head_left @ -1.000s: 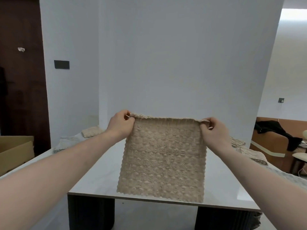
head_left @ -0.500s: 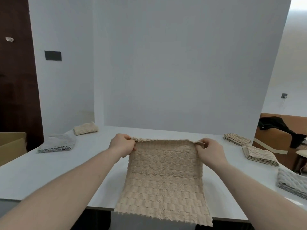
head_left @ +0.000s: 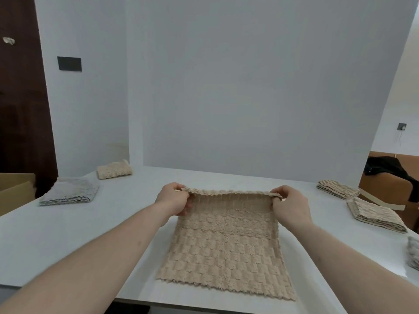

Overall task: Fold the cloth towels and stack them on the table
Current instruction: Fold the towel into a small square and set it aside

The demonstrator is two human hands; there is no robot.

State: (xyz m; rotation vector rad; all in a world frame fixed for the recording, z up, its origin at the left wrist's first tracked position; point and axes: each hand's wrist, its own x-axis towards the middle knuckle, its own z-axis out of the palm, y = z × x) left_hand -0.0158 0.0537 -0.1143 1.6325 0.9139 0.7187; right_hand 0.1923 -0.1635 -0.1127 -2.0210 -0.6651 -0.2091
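Observation:
A beige textured towel lies spread on the white table, its near edge close to the table's front edge. My left hand pinches its far left corner and my right hand pinches its far right corner, so the far edge is lifted slightly off the table. A folded beige towel and a folded grey towel sit at the far left. Folded beige stacks lie at the right.
A grey folded cloth shows at the right edge. A white wall stands behind the table. A cardboard box sits at the left, and a chair with a dark garment at the right.
Both hands have lowered the towel from hanging upright in the air onto the table, where most of it now lies flat. The view has tilted down.

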